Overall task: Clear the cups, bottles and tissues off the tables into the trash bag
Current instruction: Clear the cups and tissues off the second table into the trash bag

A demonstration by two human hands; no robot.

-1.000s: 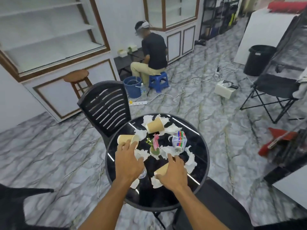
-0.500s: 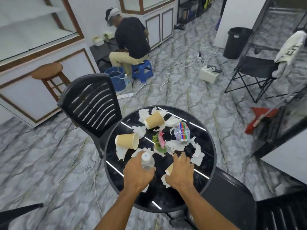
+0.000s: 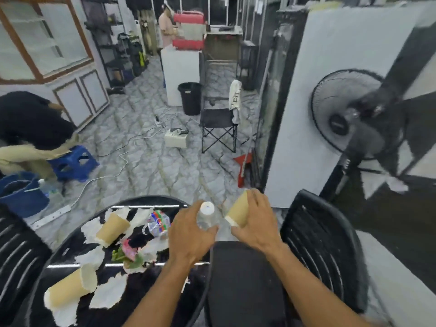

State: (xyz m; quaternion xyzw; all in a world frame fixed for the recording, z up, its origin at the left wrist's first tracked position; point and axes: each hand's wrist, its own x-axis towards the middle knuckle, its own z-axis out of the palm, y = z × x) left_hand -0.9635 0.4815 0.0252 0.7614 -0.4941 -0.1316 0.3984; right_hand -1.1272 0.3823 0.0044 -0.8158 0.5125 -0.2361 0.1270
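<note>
My left hand (image 3: 188, 234) grips a small clear plastic bottle (image 3: 207, 215) with a white cap, held above the right edge of the round black table (image 3: 70, 237). My right hand (image 3: 258, 223) holds a tan paper cup (image 3: 238, 212) tilted on its side, out past the table over the black chair seat (image 3: 245, 282). On the table lie two more tan paper cups (image 3: 112, 228) (image 3: 68, 289), a crushed striped can (image 3: 158, 224), several torn white tissues (image 3: 108, 291) and a small pink and green plant ornament (image 3: 128, 252). No trash bag shows.
A black slatted chair (image 3: 323, 246) stands right of my arms and another at the far left (image 3: 14, 256). A black pedestal fan (image 3: 354, 119) is at the right. A person sits on a blue stool (image 3: 73, 162) by a blue bucket (image 3: 21, 194). A black bin (image 3: 190, 97) and folding chair (image 3: 219, 123) stand further back.
Both hands have lifted off the table and swung right, the left now carrying the bottle and the right carrying a paper cup. My view has turned to the right.
</note>
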